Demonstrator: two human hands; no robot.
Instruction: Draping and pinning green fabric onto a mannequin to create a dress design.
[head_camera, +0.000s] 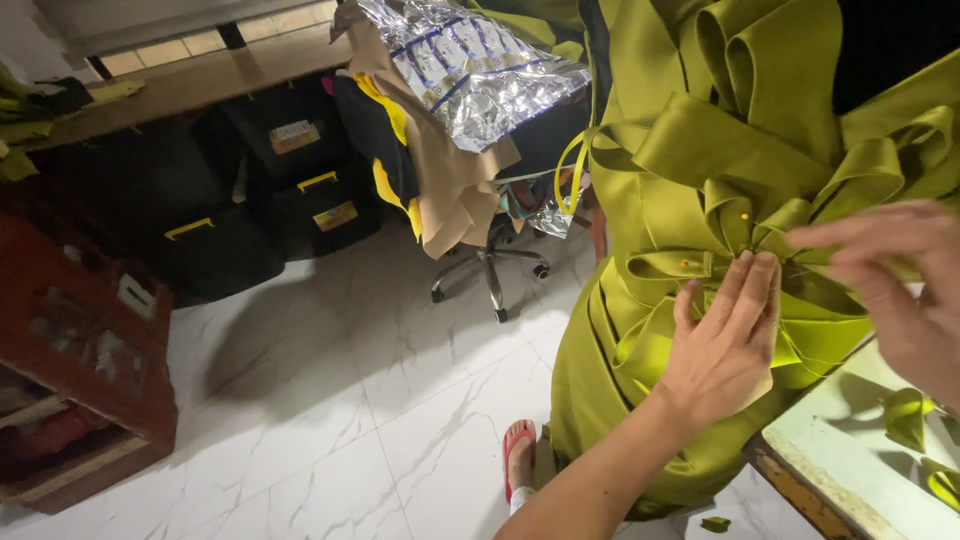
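An olive-green satin garment (700, 120) with folded, looped strips stands at the right, pinned with round-headed pins near its middle. My left hand (725, 345) presses flat against the folds just below a knot of loops, fingers together and pointing up. My right hand (890, 285) is blurred at the right edge, its fingers pinching at the green fabric beside the knot. I cannot tell whether it holds a pin.
A pale worktable edge (830, 450) with green scraps sits at the lower right. An office chair (490, 262) draped with tan paper and silver foil stands behind. Black storage boxes (300, 190) and a red crate (80, 350) lie at the left. A foot in a red sandal (518, 455) rests on white marble tiles.
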